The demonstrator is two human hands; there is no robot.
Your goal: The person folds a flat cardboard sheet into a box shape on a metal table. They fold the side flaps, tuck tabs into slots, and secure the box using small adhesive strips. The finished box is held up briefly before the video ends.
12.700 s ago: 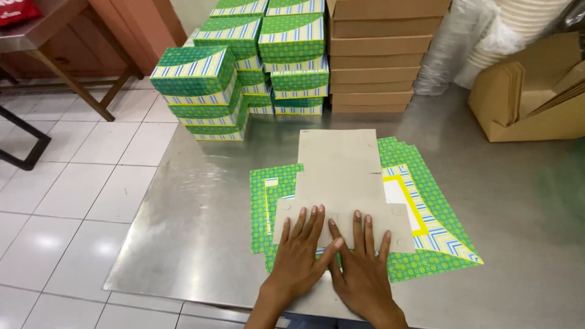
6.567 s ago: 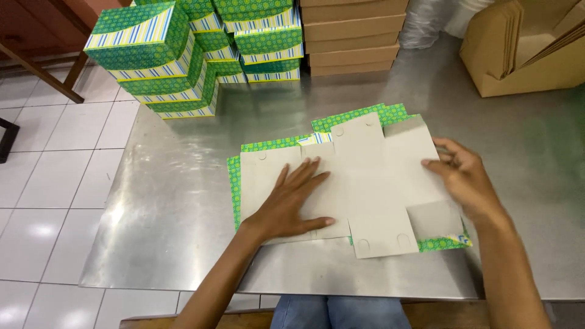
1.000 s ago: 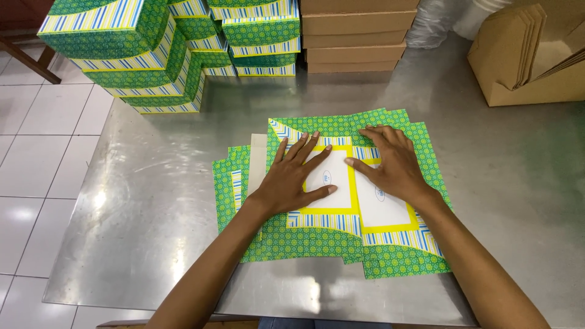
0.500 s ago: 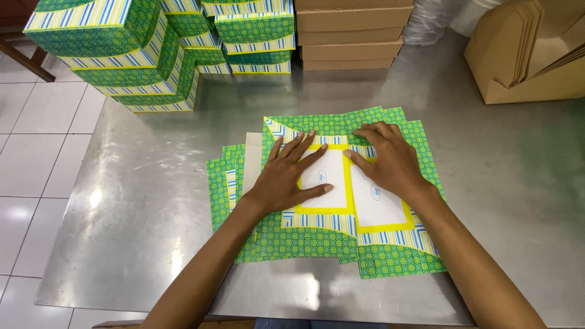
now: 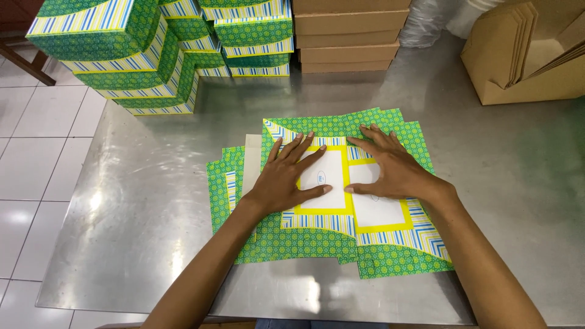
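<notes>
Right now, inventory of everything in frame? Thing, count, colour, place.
flat box blanks: a few overlapping, exact count unclear, green patterned with yellow-bordered white panels, table centre.
assembled boxes: stacked, count unclear, green with striped edges, table's far left.
plain cartons: stack of at least four, brown, far centre.
open cardboard box: one, brown, holding flat sheets, far right.
plastic wrapping: clear, far, beside the cartons.
table: one, steel.
floor tiles: white, left.
left hand: flat on the blanks, fingers spread.
right hand: flat on the blanks.
</notes>
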